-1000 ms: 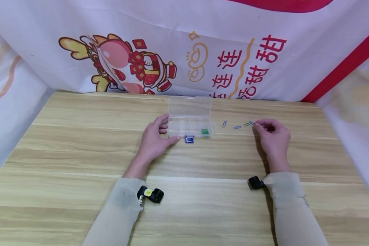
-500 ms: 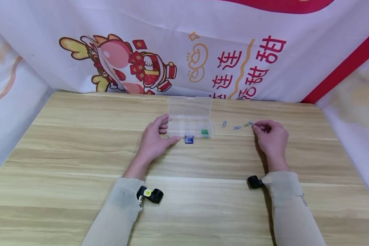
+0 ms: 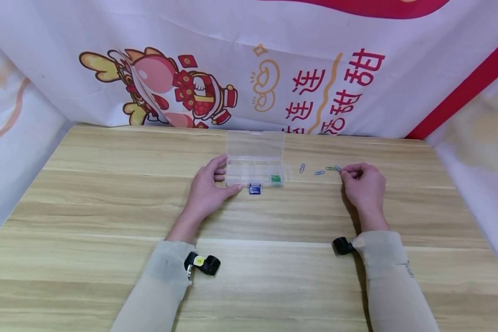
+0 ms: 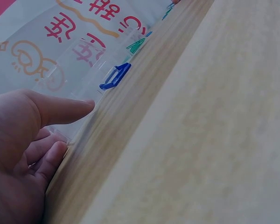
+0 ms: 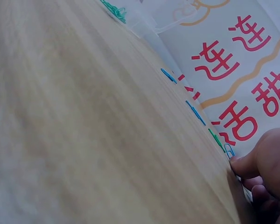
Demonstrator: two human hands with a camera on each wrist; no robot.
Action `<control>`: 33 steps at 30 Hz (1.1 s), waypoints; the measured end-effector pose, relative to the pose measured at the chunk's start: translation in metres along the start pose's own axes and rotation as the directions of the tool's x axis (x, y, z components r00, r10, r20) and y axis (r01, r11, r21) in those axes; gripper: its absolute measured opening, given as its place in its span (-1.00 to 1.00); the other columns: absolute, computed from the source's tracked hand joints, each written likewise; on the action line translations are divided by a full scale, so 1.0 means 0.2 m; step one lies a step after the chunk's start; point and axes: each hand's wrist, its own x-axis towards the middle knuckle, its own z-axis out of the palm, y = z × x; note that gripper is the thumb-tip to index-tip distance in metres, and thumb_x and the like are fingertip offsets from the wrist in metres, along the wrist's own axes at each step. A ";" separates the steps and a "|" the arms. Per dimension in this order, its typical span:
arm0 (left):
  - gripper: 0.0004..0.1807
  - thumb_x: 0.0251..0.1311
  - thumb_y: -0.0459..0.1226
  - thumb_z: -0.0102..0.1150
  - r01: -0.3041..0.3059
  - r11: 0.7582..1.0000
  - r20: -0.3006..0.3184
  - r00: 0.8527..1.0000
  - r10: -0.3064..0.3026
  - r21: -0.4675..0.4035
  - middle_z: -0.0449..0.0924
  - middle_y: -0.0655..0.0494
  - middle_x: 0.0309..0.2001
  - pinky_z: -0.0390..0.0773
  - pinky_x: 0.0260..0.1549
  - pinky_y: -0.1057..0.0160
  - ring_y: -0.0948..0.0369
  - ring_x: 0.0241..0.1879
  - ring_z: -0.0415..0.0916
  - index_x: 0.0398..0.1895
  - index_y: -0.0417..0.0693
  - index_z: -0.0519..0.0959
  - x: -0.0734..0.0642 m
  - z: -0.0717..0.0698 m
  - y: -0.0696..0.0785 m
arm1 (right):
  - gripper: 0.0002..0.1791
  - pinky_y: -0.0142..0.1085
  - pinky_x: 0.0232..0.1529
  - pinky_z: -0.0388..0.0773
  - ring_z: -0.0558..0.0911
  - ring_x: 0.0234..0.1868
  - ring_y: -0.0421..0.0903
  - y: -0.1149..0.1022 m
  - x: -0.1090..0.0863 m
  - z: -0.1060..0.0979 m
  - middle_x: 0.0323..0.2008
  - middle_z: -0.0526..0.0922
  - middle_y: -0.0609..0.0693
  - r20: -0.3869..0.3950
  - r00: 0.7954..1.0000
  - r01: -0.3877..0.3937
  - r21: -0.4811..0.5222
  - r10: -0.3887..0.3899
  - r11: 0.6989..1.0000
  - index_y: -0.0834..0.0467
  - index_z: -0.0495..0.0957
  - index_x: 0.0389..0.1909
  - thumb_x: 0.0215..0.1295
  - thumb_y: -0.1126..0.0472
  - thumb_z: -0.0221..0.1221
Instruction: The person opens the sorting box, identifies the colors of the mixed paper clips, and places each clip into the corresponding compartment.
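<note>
A clear plastic compartment box (image 3: 255, 170) stands with its lid (image 3: 255, 144) raised and its blue latch (image 3: 255, 189) hanging at the front. Green paper clips (image 3: 275, 178) lie in its front right compartment. My left hand (image 3: 209, 186) holds the box's left end, thumb at the front wall (image 4: 84, 112), fingers along the side. To the right, my right hand (image 3: 364, 186) pinches a blue paper clip (image 5: 229, 150) between thumb and fingers, tilted up from the table. The clip's far end overlaps a loose green paper clip (image 5: 217, 140) in the head view.
Two more blue paper clips (image 3: 302, 168) (image 5: 196, 113) lie between the box and my right hand. Behind the wooden table (image 3: 269, 286) hangs a white printed cloth (image 3: 249, 69), close to the raised lid.
My right hand has shifted slightly left with the blue clip. The green clip beside it has slid a little left and turned. My left hand and the box stay in place.
</note>
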 end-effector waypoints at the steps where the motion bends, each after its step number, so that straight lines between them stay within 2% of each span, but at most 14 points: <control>1: -0.01 0.20 -0.22 0.60 -0.001 1.000 0.000 1.000 0.001 0.001 0.53 -0.09 0.35 0.56 0.40 -0.03 -0.05 0.29 0.53 0.67 0.07 0.29 0.00 0.00 0.00 | -0.68 -0.26 -0.10 0.42 0.55 -0.08 0.05 0.00 0.00 0.00 -0.05 0.67 0.17 0.004 1.000 0.006 -0.001 -0.006 1.000 0.23 0.71 0.08 0.61 0.08 0.17; 5: -0.02 0.20 -0.22 0.60 -0.003 1.000 -0.002 1.000 0.003 0.004 0.53 -0.09 0.35 0.56 0.39 -0.03 -0.05 0.29 0.53 0.67 0.07 0.29 0.00 0.00 0.00 | -0.68 -0.25 -0.10 0.43 0.54 -0.05 0.07 0.01 -0.01 0.00 -0.01 0.62 0.17 0.014 1.000 0.027 0.010 -0.028 1.000 0.23 0.67 0.11 0.64 0.08 0.13; 10: -0.02 0.21 -0.22 0.60 -0.004 1.000 0.000 1.000 0.004 -0.001 0.52 -0.09 0.36 0.56 0.40 -0.04 -0.05 0.30 0.52 0.67 0.07 0.29 0.00 0.00 0.00 | -0.69 -0.28 -0.07 0.44 0.51 -0.04 -0.01 0.03 -0.01 0.01 0.00 0.58 0.13 -0.004 0.999 0.044 0.076 -0.044 0.996 0.21 0.62 0.15 0.66 0.10 0.10; 19: -0.02 0.22 -0.22 0.59 0.001 1.000 0.006 1.000 -0.001 -0.011 0.51 -0.09 0.38 0.56 0.40 -0.04 -0.06 0.31 0.52 0.67 0.08 0.29 -0.01 0.00 0.01 | -0.67 -0.37 -0.02 0.50 0.49 0.00 -0.13 0.00 -0.02 0.00 0.01 0.58 -0.05 -0.040 0.999 -0.021 0.221 0.030 0.975 0.14 0.57 0.21 0.66 0.02 0.12; 33: -0.03 0.22 -0.23 0.58 0.003 1.000 0.000 1.000 -0.003 0.005 0.53 -0.10 0.35 0.56 0.39 -0.03 -0.05 0.29 0.52 0.67 0.08 0.29 0.00 0.00 0.01 | -0.70 -0.38 0.01 0.51 0.50 0.03 -0.17 -0.04 -0.03 -0.01 0.01 0.59 -0.15 -0.022 0.998 -0.053 0.286 0.061 0.957 0.05 0.61 0.17 0.64 -0.02 0.16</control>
